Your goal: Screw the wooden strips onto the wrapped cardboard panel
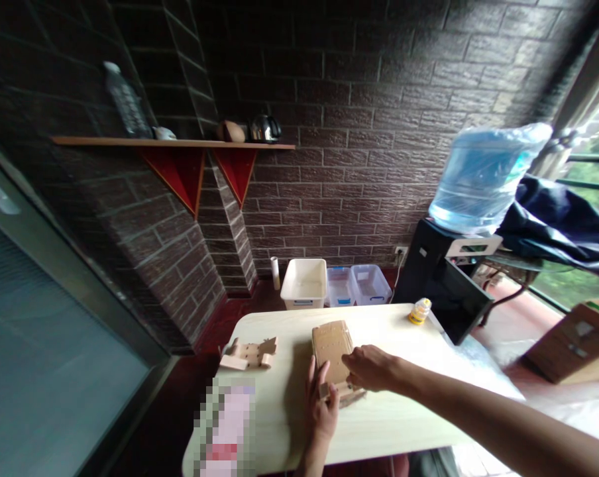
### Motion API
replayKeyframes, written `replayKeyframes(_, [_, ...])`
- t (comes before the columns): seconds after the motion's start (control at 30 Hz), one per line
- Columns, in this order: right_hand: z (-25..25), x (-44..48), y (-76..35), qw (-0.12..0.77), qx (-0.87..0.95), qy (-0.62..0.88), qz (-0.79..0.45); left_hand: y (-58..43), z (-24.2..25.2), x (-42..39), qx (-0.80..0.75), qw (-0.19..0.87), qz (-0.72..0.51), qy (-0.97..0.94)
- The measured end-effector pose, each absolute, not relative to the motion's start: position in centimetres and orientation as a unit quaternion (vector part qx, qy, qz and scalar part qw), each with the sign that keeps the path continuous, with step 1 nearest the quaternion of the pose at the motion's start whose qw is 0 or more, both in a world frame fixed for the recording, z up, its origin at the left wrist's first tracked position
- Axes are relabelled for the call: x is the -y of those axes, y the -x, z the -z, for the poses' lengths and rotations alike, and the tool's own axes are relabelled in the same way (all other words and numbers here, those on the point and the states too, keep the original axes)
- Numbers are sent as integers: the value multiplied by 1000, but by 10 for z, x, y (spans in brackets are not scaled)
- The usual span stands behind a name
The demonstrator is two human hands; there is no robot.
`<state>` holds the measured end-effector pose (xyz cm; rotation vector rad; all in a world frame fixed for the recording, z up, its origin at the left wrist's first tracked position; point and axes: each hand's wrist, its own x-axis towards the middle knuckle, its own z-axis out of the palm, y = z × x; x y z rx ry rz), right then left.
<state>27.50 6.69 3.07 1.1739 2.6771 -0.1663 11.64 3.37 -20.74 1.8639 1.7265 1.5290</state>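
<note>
A brown cardboard box (332,341) lies on the table, with a small light wooden piece (338,391) across its near end. My left hand (322,411) is closed around the left end of that piece, thumb on the near side and fingers against the box's left side. At the box's right edge, just above the wooden piece, my right hand (372,368) is curled into a fist. Whatever its fingers hold is hidden. A wooden assembly with rounded ends and dark holes (252,353) rests at the table's left.
A small yellow-capped clear bottle (419,311) stands on the table's (279,417) far right corner. Behind are a cream bin (304,281) and two clear bins (369,285). A water dispenser (419,271) stands at right. A blurred pink item (232,417) lies front left.
</note>
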Motion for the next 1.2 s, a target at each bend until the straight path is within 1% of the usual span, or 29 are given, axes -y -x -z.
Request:
replayKeyframes(0.17, [-44, -63, -278, 122, -916, -378, 65, -116, 205, -34, -575, 81, -520, -626])
replayKeyframes(0.3, [-48, -61, -283, 101, -925, -363, 59, -117, 206, -35, -572, 79, -522, -628])
replayKeyframes(0.63, [-31, -63, -281, 47, -889, -444, 103, -116, 202, -32, -581, 86, -506, -632])
replayKeyframes(0.7, [-29, -57, -283, 1, -887, -446, 116, -116, 201, -32, -580, 85, -509, -630])
replayKeyframes(0.77, [-25, -47, -286, -73, -884, -441, 137, -115, 200, -32, -584, 90, -508, -627])
replayKeyframes(0.8, [-21, -41, -287, -94, -882, -438, 145, -115, 200, -33, -586, 95, -506, -626])
replayKeyframes(0.87, [-10, -29, -288, -215, -832, -462, 221, -114, 200, -33, -587, 100, -504, -625])
replayKeyframes(0.93, [2, -20, -286, -306, -768, -468, 312, -113, 199, -32, -586, 99, -509, -623])
replayKeyframes(1.0, [12, -15, -281, -349, -700, -472, 407, -112, 198, -31, -588, 101, -512, -618])
replayKeyframes(1.07, [20, -12, -274, -376, -648, -469, 468, -112, 195, -29, -591, 106, -512, -614])
replayKeyframes(1.13, [26, -8, -269, -408, -617, -466, 485, -111, 192, -27, -592, 112, -510, -614])
replayKeyframes(1.2, [32, -4, -266, -438, -601, -472, 473, -111, 190, -25, -591, 119, -508, -615])
